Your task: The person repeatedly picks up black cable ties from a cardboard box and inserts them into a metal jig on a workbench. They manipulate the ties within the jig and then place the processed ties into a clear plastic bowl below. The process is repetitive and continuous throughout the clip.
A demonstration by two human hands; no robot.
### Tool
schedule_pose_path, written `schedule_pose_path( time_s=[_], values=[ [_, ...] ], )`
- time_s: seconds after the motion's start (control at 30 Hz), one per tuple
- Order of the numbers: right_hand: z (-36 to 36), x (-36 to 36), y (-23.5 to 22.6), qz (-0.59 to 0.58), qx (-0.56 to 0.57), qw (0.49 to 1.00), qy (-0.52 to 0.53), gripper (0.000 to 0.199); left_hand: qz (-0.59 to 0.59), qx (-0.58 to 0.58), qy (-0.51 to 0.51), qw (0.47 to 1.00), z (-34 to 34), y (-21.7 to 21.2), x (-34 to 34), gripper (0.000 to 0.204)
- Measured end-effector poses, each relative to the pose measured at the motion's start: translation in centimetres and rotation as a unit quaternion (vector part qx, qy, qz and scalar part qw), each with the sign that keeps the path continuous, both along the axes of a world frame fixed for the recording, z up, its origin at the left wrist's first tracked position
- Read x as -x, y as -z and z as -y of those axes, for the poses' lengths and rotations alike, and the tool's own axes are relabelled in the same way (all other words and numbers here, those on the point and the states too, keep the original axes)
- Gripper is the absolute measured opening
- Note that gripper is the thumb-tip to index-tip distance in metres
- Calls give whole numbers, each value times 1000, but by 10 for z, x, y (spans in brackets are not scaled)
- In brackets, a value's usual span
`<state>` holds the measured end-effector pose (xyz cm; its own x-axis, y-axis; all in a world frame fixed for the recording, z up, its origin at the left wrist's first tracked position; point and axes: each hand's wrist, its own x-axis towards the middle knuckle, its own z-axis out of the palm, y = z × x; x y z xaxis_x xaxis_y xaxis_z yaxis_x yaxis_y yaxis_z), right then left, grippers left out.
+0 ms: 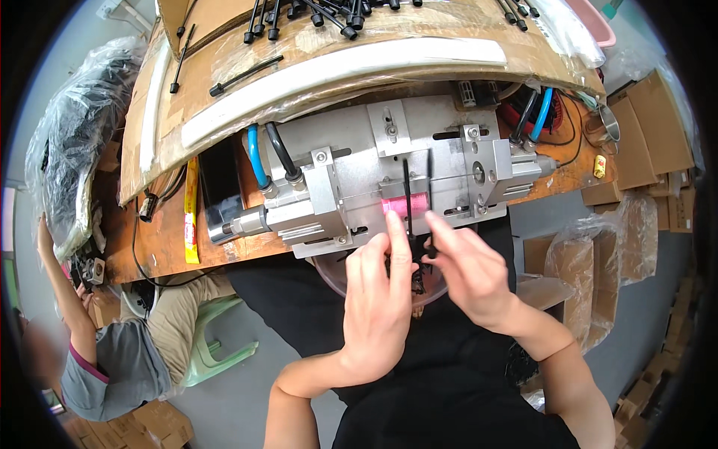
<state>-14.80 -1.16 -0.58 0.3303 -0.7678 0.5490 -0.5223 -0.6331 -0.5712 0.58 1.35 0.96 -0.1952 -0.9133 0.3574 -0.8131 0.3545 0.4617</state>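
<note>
My left hand [379, 295] is closed at the lower end of a thin black rod [407, 179], index finger stretched along it, its grip partly hidden. That rod stands in front of a bright pink block [395, 205] at the middle of a metal clamping fixture [359, 161]. Just to the right, my right hand [479, 273] pinches a second, similar black rod [430, 176] between thumb and fingers. Below the hands, small black parts [419, 280] show in a clear bowl [329, 269], largely covered by my hands.
Above the fixture, a cardboard ledge [314, 82] with white foam edging carries several black rods with caps [321, 15]. Air cylinders with blue and black hoses [258, 157] flank the fixture. A phone-like black slab [221, 191] lies left. Another person [120, 359] works at far left; boxes [651, 135] stand right.
</note>
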Motion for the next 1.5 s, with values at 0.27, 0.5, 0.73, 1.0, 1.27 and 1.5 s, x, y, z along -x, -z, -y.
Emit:
schedule_pose_path(
  time_s=[0.27,0.5,0.73,1.0,1.27,1.5],
  values=[
    [10,-9,16,-28,-51,997,-47,66,-28,0,-26,999,-5,-3,-10,79],
    [13,1,-12,-63,-62,990,-109,51,-24,70,-28,997,37,-41,-31,76],
    [-3,6,-28,65,-26,972,-225,28,-327,-172,136,919,53,-54,-38,42],
    [-19,-14,-31,253,-89,942,-199,14,-647,-143,133,737,29,-45,-7,38],
    [-35,28,-9,276,-239,930,-42,10,-542,-81,112,829,29,-55,-31,31],
    [-10,68,-28,290,-192,937,-37,7,-328,-244,255,876,31,-28,50,81]
  ],
)
